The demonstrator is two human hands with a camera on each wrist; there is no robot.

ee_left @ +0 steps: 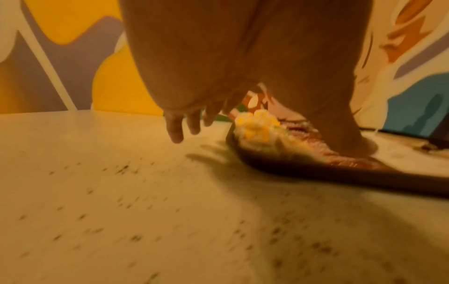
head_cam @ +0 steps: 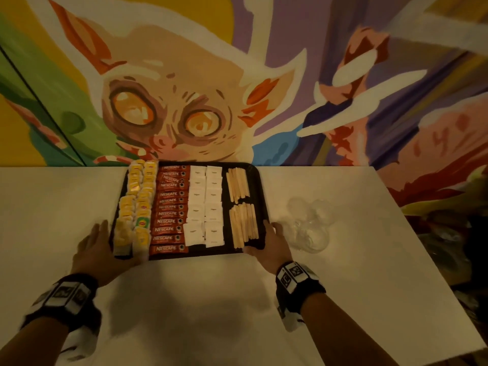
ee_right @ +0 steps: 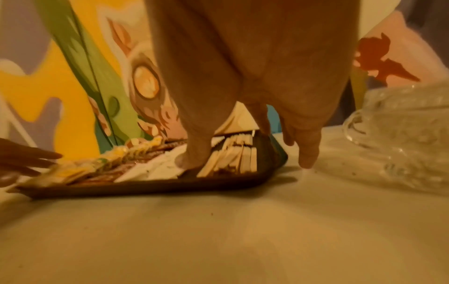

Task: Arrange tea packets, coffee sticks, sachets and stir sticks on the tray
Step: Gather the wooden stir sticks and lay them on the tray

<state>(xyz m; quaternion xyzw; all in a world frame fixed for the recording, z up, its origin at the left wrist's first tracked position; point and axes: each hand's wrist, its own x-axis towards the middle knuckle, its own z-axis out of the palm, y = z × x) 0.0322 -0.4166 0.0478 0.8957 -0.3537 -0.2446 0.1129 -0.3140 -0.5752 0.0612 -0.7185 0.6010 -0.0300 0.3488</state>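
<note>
A dark tray [head_cam: 261, 186] lies on the white table [head_cam: 343, 260], pushed against the far edge under a painted wall [head_cam: 184, 88]. On the tray, from its left side to its right, lie two columns of yellow tea packets [head_cam: 136, 204], one column of red coffee sticks [head_cam: 170, 207], two columns of white sachets [head_cam: 204, 204], and two bundles of wooden stir sticks [head_cam: 241, 207], one bundle behind the other. The left hand [head_cam: 96, 252] is at the near left corner of the tray: its thumb comes down on the near end of the tray beside the packets, and the other fingers [ee_left: 176, 130] are stretched out and a little apart over the table, outside the left rim. The right hand [head_cam: 269, 243] is at the near right corner in the same manner, with the thumb on the tray floor just beside the near stir sticks and the straight fingers [ee_right: 307, 151] reaching down to the table outside the right rim (I cannot tell if they press the rim). Crumpled clear plastic [head_cam: 310, 225] lies on the table just right of this hand.
</note>
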